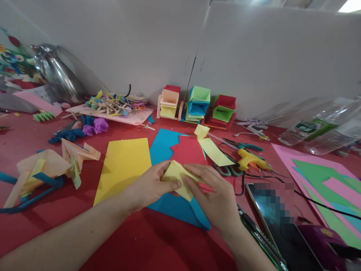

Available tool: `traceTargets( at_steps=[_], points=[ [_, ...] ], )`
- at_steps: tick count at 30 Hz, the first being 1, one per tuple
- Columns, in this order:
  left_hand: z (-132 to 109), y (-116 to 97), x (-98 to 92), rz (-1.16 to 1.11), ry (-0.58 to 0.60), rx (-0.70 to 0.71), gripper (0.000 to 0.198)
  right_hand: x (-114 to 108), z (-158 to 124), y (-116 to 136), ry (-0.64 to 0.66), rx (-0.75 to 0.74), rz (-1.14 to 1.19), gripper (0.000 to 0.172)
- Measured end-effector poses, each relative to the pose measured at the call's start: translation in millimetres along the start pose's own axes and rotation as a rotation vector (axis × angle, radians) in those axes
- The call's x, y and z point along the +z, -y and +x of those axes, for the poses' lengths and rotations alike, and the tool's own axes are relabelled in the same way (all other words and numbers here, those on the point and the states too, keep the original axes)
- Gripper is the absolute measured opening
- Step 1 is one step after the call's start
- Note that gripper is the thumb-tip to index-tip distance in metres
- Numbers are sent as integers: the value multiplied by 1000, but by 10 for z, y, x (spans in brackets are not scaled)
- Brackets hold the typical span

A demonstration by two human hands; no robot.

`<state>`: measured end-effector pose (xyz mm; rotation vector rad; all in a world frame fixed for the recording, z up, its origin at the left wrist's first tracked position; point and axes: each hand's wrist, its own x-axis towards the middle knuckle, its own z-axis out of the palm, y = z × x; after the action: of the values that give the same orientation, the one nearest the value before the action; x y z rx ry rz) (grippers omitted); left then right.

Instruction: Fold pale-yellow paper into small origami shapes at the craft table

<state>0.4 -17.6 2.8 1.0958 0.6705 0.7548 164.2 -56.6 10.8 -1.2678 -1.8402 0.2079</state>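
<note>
Between my two hands, above the sheets on the table, is a piece of pale yellow paper (176, 173) with folds in it. My left hand (153, 182) pinches its left side, thumb on top. On its right side my right hand (214, 188) grips the edge between thumb and fingers. Beneath lie a blue sheet (175, 210), a red paper piece (188, 146) and a yellow sheet (126, 158). A pale yellow strip (216, 152) and a small yellow scrap (201, 131) rest just beyond my right hand.
Folded paper boxes (199, 101) stand by the wall. A yellow glue gun (252, 160), pliers (248, 146) and a phone (282, 222) lie to the right, with a black cable (310, 201). Leftward are craft sticks (113, 105), a metal jug (56, 71) and peach paper shapes (46, 165).
</note>
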Motion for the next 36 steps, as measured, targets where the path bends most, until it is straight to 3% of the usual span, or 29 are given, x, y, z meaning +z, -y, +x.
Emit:
traceTargets(
  at_steps=[4,7,10,14,25,28,33,36],
  points=[
    [18,41,69,-139,-168,41,29,21,-12,51,-95,308,109,12],
    [-8,93,140,-332,-136,95,28,57,-19,105,-172,436,179,19],
    [-31,127,197,-402,-102,101,27,93,-33,148,-176,411,147,17],
    [-30,122,208,-419,-164,69,26,95,-45,169,-141,368,110,12],
    [-45,87,229,-410,-173,66,24,120,-43,171,-115,409,200,11],
    [-46,94,233,-413,-212,81,21,135,-62,162,-107,284,119,14],
    [-63,92,237,-441,-240,103,18,149,-105,142,-80,-160,-60,39],
    [-77,84,233,-396,-274,104,18,155,-133,132,-51,-250,-156,52]
  ],
)
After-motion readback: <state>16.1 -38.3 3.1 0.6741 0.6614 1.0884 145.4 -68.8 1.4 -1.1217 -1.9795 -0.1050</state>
